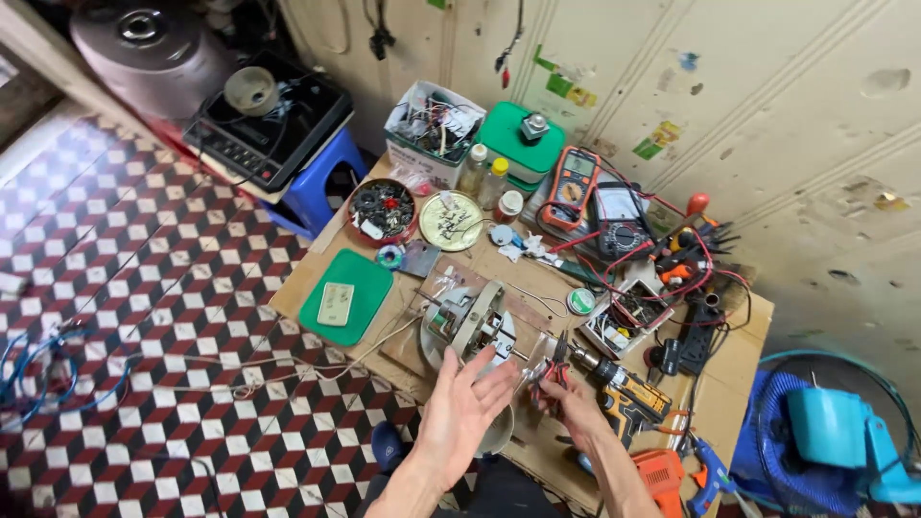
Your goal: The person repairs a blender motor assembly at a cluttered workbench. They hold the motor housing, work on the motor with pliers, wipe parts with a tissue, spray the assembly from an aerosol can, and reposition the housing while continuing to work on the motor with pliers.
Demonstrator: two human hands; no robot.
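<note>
**Low repair table, motor work in hand**

- Table (317,288): low wooden board on a checkered floor, crowded with tools.
- Fan motor (467,321): grey round housing at the near middle, tipped on edge, shaft toward the right.
- Cordless drill (624,384): lying near right, just beside the motor.
- Left hand (463,408): fingers spread apart, palm against the motor's near side, apparently steadying it.
- Right hand (566,398): clamped on red-handled pliers (556,363), tips at the shaft.
- Multimeter (573,182): far, leads trailing.
</note>
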